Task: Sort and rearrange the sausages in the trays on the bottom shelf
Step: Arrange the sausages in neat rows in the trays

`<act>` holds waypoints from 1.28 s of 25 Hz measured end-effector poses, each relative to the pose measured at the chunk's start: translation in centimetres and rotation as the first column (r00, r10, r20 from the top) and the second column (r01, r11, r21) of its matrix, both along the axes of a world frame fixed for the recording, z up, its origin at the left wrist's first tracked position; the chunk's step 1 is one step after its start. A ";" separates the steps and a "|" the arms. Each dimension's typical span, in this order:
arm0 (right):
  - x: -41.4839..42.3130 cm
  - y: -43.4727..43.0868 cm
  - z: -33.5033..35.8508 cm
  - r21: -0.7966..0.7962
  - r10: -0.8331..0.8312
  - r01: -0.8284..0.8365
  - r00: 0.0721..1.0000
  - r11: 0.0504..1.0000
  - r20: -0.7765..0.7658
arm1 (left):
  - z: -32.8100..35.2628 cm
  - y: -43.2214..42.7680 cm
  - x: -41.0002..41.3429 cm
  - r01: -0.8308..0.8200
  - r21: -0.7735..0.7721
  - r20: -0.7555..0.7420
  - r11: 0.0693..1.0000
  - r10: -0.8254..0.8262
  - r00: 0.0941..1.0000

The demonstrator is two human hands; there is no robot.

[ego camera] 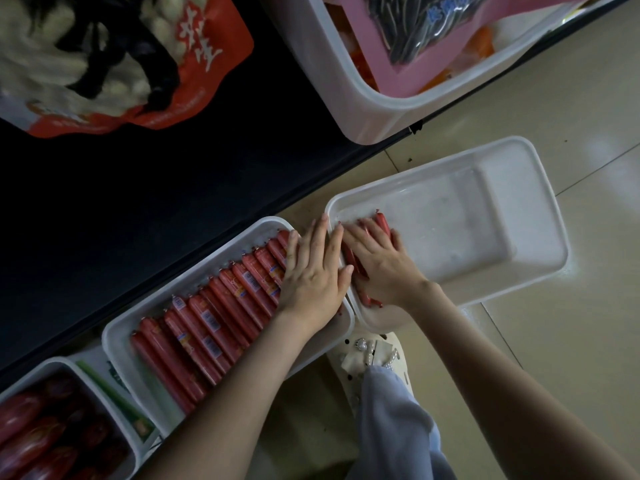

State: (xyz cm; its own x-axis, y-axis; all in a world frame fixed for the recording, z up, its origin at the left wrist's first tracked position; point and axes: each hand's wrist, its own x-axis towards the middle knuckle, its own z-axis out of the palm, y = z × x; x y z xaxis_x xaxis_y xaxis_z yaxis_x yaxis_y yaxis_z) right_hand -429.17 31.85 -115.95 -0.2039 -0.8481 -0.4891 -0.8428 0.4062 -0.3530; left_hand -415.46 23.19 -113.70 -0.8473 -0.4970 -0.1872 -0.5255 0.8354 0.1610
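Flat left hand (313, 268) presses red tubular sausages (207, 323) in one white plastic tray (117, 336); flat right hand (377, 265), several in a second tray (519, 271).

A white plastic tray (116, 341) is packed with red sausages (207, 327) in one tight row. They lie side by side, each with crimped ends, and many carry a small barcode label. A second white tray (533, 216), mostly bare inside, touches that tray's right end. A few loose sausages (382, 221), perhaps four, lie together along its wall nearest the full tray, partly covered.
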 end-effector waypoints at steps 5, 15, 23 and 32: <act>-1.2 -0.4 -0.7 0.053 -0.135 0.132 0.989 0.990 0.065 | 0.2 0.0 -0.1 0.011 0.018 0.057 1.000 -0.012 0.998; 0.9 0.6 12.0 -0.125 -0.362 0.377 0.923 0.918 0.128 | 10.2 -0.4 0.2 -0.215 0.309 0.069 0.926 0.204 0.977; 7.4 -2.6 35.3 -0.517 -0.098 0.230 0.958 0.824 0.270 | 30.8 -0.8 9.7 -0.365 0.271 -0.351 0.890 0.445 0.824; 31.0 -7.4 51.8 -0.635 0.504 -0.395 0.864 0.664 -0.010 | 43.7 3.4 37.2 -0.698 0.204 -0.641 0.686 0.633 0.434</act>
State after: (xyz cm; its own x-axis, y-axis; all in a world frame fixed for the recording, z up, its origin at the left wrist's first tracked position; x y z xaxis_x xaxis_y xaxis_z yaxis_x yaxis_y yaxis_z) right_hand -398.13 24.47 -64.12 0.3121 -0.9361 0.1624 -0.7779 -0.3499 -0.5220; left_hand -378.31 26.54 -69.95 -0.1275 -0.9445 0.3029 -0.7201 0.2981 0.6265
